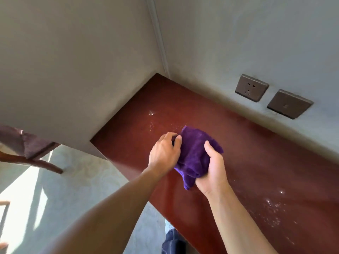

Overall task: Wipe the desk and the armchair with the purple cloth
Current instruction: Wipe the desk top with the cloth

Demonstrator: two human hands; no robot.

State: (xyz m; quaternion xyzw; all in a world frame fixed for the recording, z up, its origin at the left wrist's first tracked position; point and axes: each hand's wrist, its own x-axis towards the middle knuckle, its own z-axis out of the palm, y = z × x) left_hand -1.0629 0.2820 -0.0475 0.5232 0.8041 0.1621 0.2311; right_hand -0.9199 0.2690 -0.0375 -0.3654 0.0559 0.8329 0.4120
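Purple cloth (197, 154) bunched between both hands, just above the red desk surface (256, 162).

The right hand (212, 169) cups it from below, fingers clamped round the folds; the left hand (165, 153) pinches its near edge, likely refolding it to a fresh face. Glinting droplets (273, 206) dot the surface by the wall sockets (251, 88). The armchair (27, 149) stands well off left.

Pale plaster wall (73, 61) up and left of the grip, greyer wall (256, 33) beyond and right of it. White strip (159, 37) down the corner between them, straight beyond the grip. Two dark square sockets (251, 87) (289, 103) low on the right wall, side by side. Pale patterned floor (82, 180) below and left. Bright sun patches (18, 195) far left on it.
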